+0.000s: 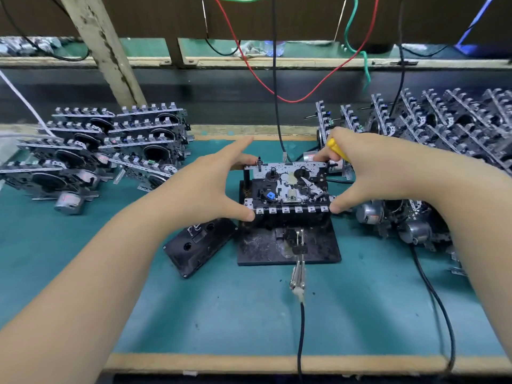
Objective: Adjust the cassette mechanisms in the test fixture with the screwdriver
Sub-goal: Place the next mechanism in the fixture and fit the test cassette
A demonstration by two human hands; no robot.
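Observation:
A cassette mechanism [288, 187] sits on the black test fixture [260, 249] at the middle of the green mat. My left hand [210, 181] grips its left end, thumb on the near corner and fingers on the far edge. My right hand [368, 167] holds the right end the same way, thumb at the near right corner. A yellow screwdriver [336, 148] is tucked in the fingers of my right hand, with only part of its handle showing.
A stack of mechanisms [97, 151] lies at the left and a larger pile [443, 139] at the right. A black cassette [199, 246] leans beside the fixture's left. A clip on a black cable [297, 278] runs from the fixture toward the front edge. Wires hang above.

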